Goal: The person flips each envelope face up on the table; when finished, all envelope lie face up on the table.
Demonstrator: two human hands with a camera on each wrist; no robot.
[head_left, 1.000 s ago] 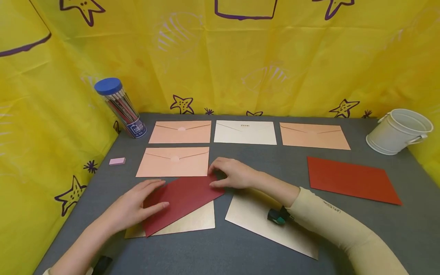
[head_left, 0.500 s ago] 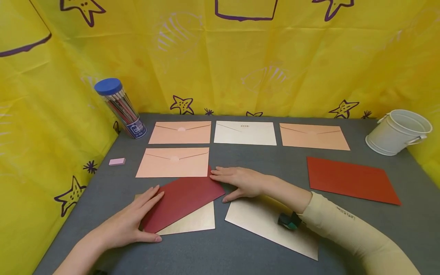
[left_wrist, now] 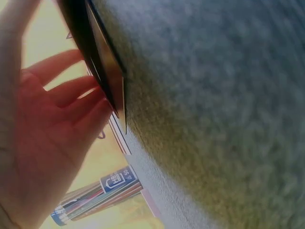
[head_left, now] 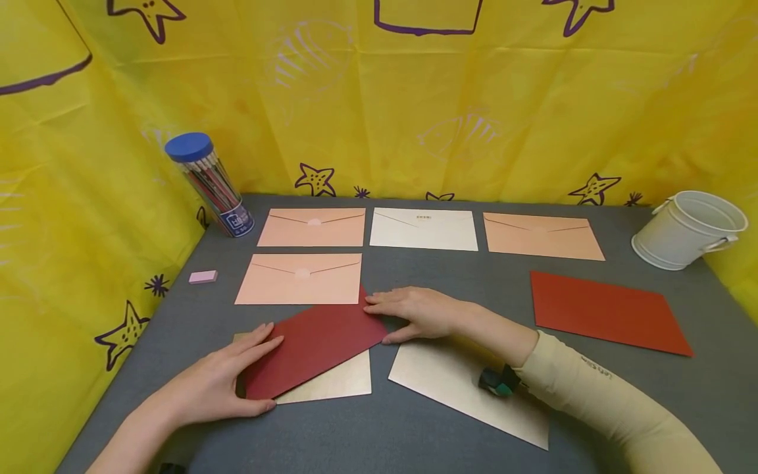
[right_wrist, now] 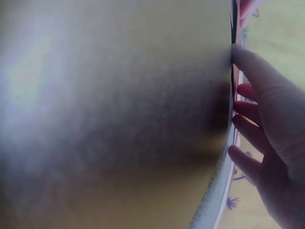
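A dark red envelope point(head_left: 320, 349) lies slanted over a gold envelope point(head_left: 337, 382), its upper right part overlapped by a peach envelope point(head_left: 299, 280). My left hand point(head_left: 222, 382) is at the dark red envelope's left end, fingers extended along the edge and thumb by the near corner. In the left wrist view, the left fingertips point(left_wrist: 100, 95) touch its rim. My right hand point(head_left: 423, 313) touches the right end with outstretched fingers, thumb low by the corner. Beneath the right forearm lies a second gold envelope point(head_left: 456, 382), partly covered.
Two more peach envelopes point(head_left: 314, 232) and a white envelope point(head_left: 423, 230) form the back row. An orange-red envelope point(head_left: 610, 313) lies right. A tub of pencils point(head_left: 216, 187), a pink eraser point(head_left: 203, 276) and a white bucket point(head_left: 687, 230) stand around the edges of the grey table point(head_left: 379, 434).
My left hand has shifted down and outward to the dark red envelope's left end. My right hand has drawn back to the right, its fingers straighter. The envelope has turned slightly.
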